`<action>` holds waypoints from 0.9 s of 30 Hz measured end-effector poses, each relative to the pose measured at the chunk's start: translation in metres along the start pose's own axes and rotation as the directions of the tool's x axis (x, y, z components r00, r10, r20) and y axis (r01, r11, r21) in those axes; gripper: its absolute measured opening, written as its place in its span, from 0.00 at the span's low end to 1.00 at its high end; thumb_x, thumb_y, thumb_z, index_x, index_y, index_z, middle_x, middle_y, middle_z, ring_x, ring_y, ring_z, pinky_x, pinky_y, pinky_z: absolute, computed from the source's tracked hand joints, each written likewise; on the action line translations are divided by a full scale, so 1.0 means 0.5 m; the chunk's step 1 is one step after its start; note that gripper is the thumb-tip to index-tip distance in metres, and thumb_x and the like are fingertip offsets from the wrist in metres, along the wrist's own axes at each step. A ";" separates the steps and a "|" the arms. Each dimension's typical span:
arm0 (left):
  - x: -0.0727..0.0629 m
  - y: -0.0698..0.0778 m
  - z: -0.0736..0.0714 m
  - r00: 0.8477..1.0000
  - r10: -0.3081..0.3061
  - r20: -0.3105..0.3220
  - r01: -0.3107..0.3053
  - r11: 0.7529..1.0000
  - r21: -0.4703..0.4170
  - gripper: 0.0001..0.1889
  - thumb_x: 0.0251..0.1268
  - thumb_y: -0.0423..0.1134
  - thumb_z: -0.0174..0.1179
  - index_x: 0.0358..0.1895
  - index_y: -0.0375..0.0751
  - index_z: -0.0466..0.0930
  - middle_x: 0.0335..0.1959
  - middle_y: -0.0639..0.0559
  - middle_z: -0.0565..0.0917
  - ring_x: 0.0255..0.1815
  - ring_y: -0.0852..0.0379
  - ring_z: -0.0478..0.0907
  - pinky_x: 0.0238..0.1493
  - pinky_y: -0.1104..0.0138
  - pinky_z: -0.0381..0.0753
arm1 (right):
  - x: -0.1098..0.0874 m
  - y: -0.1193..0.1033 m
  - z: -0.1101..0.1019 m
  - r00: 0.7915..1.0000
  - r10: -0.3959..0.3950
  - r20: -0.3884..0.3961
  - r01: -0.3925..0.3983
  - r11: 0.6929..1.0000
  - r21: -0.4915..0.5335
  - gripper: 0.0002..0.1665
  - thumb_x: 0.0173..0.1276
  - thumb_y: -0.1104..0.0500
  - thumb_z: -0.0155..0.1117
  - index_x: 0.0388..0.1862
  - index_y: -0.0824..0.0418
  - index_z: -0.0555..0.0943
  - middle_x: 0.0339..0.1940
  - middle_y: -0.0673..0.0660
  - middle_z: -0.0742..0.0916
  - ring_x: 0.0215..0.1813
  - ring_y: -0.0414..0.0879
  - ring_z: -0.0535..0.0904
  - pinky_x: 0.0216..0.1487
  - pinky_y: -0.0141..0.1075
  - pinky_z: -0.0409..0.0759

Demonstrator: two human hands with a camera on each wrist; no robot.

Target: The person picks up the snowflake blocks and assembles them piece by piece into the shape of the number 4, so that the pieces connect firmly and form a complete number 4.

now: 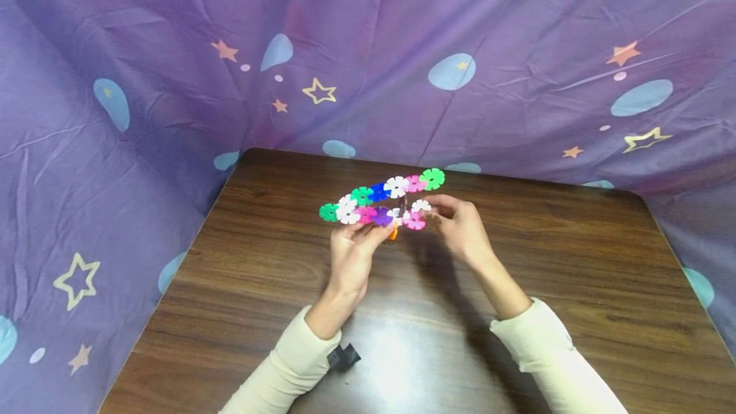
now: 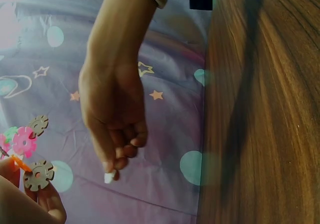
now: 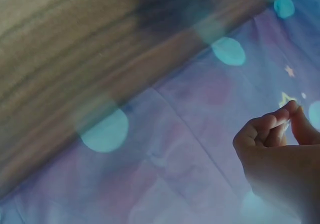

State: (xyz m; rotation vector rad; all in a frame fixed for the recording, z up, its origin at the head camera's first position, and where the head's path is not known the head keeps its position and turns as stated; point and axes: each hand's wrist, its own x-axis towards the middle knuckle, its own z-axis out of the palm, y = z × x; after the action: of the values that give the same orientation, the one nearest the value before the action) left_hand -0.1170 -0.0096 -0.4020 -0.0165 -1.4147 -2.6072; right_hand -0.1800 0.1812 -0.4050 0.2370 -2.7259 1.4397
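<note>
My left hand [image 1: 352,262] grips a chain of flower-shaped plastic snowflake discs [image 1: 381,216] from below. The joined discs run in two rows of green, white, pink, purple and blue, with a bright green disc [image 1: 432,179] at the far right end. An orange disc [image 1: 393,232] hangs under the chain. In the left wrist view, a grey-looking disc [image 2: 39,176] shows beside the left fingers. Just right of the chain, my right hand [image 1: 464,227] pinches a small white disc [image 1: 421,206]. The right wrist view shows that hand [image 3: 275,144] with thumb and fingertips together, the disc mostly hidden.
Both hands are above a dark wooden table [image 1: 241,286]. A black strap piece [image 1: 344,358] is by the left cuff. A purple curtain [image 1: 368,50] with stars and blue spots hangs behind the table and on both sides.
</note>
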 end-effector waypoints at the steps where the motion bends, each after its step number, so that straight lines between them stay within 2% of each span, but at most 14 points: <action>1: 0.000 0.000 0.000 1.000 -0.002 -0.002 0.002 1.000 -0.001 0.13 0.55 0.19 0.65 0.42 0.35 0.88 0.34 0.56 0.91 0.40 0.59 0.88 0.50 0.68 0.88 | -0.002 -0.006 -0.003 1.000 -0.003 -0.002 0.003 1.000 0.005 0.17 0.69 0.68 0.68 0.56 0.67 0.85 0.40 0.67 0.92 0.33 0.34 0.82 0.35 0.25 0.81; 5: -0.001 -0.001 -0.001 1.000 -0.006 0.001 0.006 1.000 0.004 0.18 0.55 0.20 0.66 0.51 0.18 0.82 0.35 0.56 0.91 0.41 0.59 0.87 0.49 0.69 0.87 | -0.010 -0.032 -0.015 1.000 -0.017 -0.018 0.017 1.000 0.006 0.16 0.68 0.63 0.72 0.53 0.65 0.84 0.38 0.63 0.92 0.34 0.32 0.83 0.38 0.24 0.80; 8: -0.001 -0.002 -0.002 1.000 -0.005 0.004 0.005 1.000 0.007 0.19 0.56 0.21 0.67 0.52 0.14 0.80 0.35 0.56 0.91 0.41 0.59 0.87 0.49 0.69 0.87 | -0.017 -0.050 -0.025 0.999 -0.030 -0.035 0.030 1.000 0.004 0.13 0.68 0.59 0.73 0.48 0.63 0.85 0.34 0.58 0.92 0.31 0.32 0.81 0.34 0.26 0.77; 10: -0.001 -0.002 -0.002 1.000 -0.003 0.005 0.003 1.000 0.003 0.17 0.56 0.21 0.67 0.50 0.18 0.83 0.35 0.56 0.91 0.41 0.59 0.88 0.49 0.69 0.87 | -0.021 -0.061 -0.032 0.998 -0.049 -0.050 0.050 0.999 0.014 0.11 0.68 0.57 0.74 0.44 0.62 0.85 0.30 0.55 0.91 0.30 0.33 0.80 0.31 0.27 0.75; 13: -0.002 -0.003 -0.001 1.000 -0.002 0.002 0.002 1.000 -0.013 0.12 0.56 0.20 0.66 0.43 0.32 0.88 0.34 0.56 0.91 0.39 0.60 0.87 0.49 0.69 0.87 | -0.026 -0.076 -0.042 0.993 -0.089 -0.075 0.091 0.995 0.028 0.09 0.67 0.56 0.75 0.39 0.60 0.86 0.26 0.50 0.89 0.28 0.33 0.78 0.28 0.28 0.73; 17: -0.002 -0.006 -0.001 1.000 -0.007 -0.003 0.007 1.000 -0.027 0.16 0.56 0.18 0.64 0.35 0.46 0.88 0.32 0.57 0.89 0.37 0.62 0.86 0.47 0.71 0.87 | -0.034 -0.094 -0.052 0.987 -0.131 -0.099 0.135 0.990 0.040 0.10 0.65 0.53 0.77 0.34 0.57 0.86 0.24 0.48 0.86 0.26 0.34 0.75 0.25 0.29 0.71; 22: -0.004 -0.008 -0.001 1.000 -0.008 0.012 0.008 1.000 -0.022 0.18 0.56 0.17 0.63 0.33 0.49 0.88 0.31 0.58 0.90 0.36 0.63 0.86 0.46 0.71 0.87 | -0.043 -0.114 -0.053 0.988 -0.122 -0.091 0.134 0.980 0.144 0.14 0.65 0.52 0.77 0.29 0.59 0.85 0.21 0.47 0.85 0.22 0.41 0.78 0.23 0.33 0.80; 24: -0.004 -0.009 -0.001 1.000 -0.007 0.019 0.007 1.000 -0.022 0.19 0.56 0.17 0.63 0.33 0.49 0.89 0.31 0.58 0.90 0.36 0.62 0.86 0.46 0.70 0.87 | -0.045 -0.121 -0.053 0.990 -0.109 -0.088 0.125 0.971 0.204 0.13 0.66 0.52 0.77 0.31 0.61 0.86 0.22 0.46 0.86 0.20 0.44 0.81 0.23 0.38 0.85; 27: -0.005 -0.011 0.000 1.000 -0.007 0.024 0.008 1.000 -0.027 0.19 0.56 0.17 0.63 0.34 0.49 0.89 0.31 0.57 0.90 0.36 0.62 0.87 0.45 0.70 0.87 | -0.047 -0.130 -0.053 0.989 -0.107 -0.103 0.129 0.963 0.236 0.12 0.66 0.54 0.76 0.34 0.62 0.88 0.25 0.43 0.88 0.19 0.44 0.83 0.24 0.41 0.87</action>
State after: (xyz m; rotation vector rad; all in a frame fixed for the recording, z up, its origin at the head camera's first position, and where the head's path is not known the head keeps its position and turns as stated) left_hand -0.1153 -0.0064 -0.4065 -0.0458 -1.3888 -2.6407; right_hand -0.1472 0.1699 -0.3396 0.3302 -2.4189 1.7034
